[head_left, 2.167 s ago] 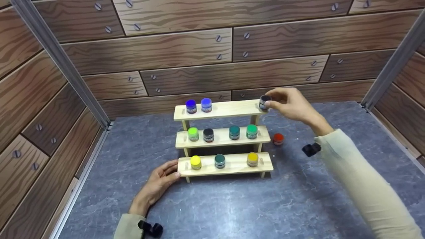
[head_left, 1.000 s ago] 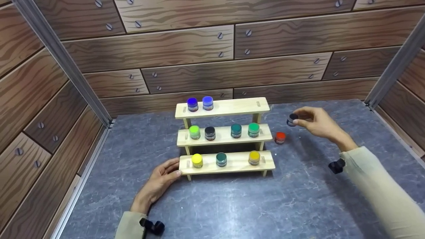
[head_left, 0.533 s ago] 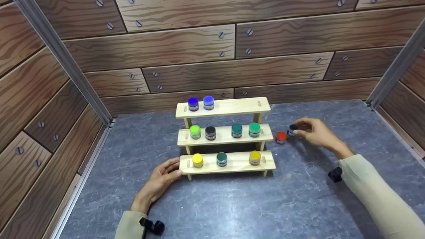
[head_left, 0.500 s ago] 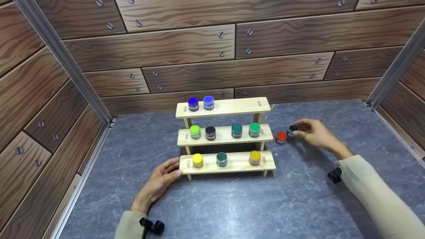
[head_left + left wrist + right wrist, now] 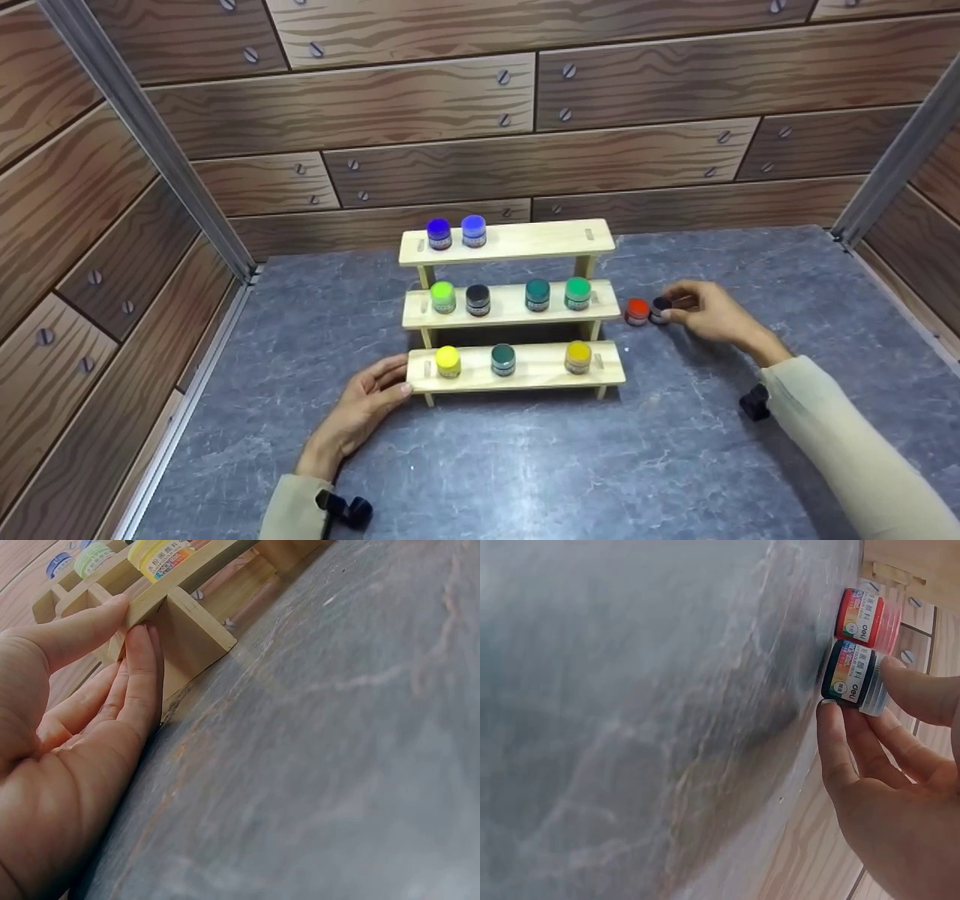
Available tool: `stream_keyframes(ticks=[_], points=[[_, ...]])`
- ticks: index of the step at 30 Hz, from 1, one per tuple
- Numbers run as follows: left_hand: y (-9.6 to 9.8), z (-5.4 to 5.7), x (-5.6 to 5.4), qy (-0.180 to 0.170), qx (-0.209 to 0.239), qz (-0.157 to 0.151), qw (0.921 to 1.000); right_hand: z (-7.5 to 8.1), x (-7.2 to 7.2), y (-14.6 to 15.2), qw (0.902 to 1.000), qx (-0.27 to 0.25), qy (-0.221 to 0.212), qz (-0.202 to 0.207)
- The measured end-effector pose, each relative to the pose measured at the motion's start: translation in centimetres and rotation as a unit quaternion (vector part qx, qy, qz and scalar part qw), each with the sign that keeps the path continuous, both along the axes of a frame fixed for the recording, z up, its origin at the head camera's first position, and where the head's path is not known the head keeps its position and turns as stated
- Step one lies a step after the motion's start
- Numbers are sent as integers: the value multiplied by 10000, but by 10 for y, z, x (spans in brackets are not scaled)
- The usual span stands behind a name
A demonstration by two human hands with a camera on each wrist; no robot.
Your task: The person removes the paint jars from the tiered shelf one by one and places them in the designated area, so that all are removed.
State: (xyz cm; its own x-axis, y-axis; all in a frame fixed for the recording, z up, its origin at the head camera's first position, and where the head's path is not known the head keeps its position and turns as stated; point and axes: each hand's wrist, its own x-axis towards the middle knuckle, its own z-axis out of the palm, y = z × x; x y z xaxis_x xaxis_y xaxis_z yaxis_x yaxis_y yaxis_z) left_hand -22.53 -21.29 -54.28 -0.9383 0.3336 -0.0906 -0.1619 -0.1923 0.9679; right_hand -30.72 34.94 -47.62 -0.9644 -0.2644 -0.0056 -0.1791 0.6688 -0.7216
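My right hand (image 5: 709, 311) holds a dark paint jar (image 5: 851, 675) between thumb and fingers, upright at table level. The jar stands right beside a red paint jar (image 5: 637, 311), apparently touching it. My left hand (image 5: 360, 409) pinches the left end of the lowest tier of a three-tier wooden display stand (image 5: 540, 379), thumb on top and fingers beneath. On the top tier sit a dark blue jar (image 5: 439, 234) and a light blue jar (image 5: 473, 231). Lime (image 5: 442, 298), black and green jars fill parts of the middle tier; yellow (image 5: 448, 361), dark green and ochre ones stand on the lowest.
The stand rests on a grey marbled table (image 5: 480, 465). Wood-patterned panels (image 5: 420, 112) rise behind and at both sides, with metal frame posts (image 5: 150, 135) at the corners. Each wrist wears a small black camera mount (image 5: 345, 510).
My right hand has taken the dark jar off the top tier's right end, carried it right and down, and brought it beside the red jar. My left hand stays on the stand.
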Motion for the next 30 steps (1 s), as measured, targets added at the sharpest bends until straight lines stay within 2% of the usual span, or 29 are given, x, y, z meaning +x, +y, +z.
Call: stream_keyframes(ticks=[6,16,20,30], points=[[0,2,0,17,-27,-29,10000,1,0,1,10000,56,56,49],[-1,0,1,-30,-47,27,10000,2,0,1,9999,26,-154,12],[-2,0,2,-74,-22,50,10000,16,-1,2,9999,39,-116,-63],[0,2,2,-13,-61,24,10000,70,-5,-4,9977,-285,542,-306]])
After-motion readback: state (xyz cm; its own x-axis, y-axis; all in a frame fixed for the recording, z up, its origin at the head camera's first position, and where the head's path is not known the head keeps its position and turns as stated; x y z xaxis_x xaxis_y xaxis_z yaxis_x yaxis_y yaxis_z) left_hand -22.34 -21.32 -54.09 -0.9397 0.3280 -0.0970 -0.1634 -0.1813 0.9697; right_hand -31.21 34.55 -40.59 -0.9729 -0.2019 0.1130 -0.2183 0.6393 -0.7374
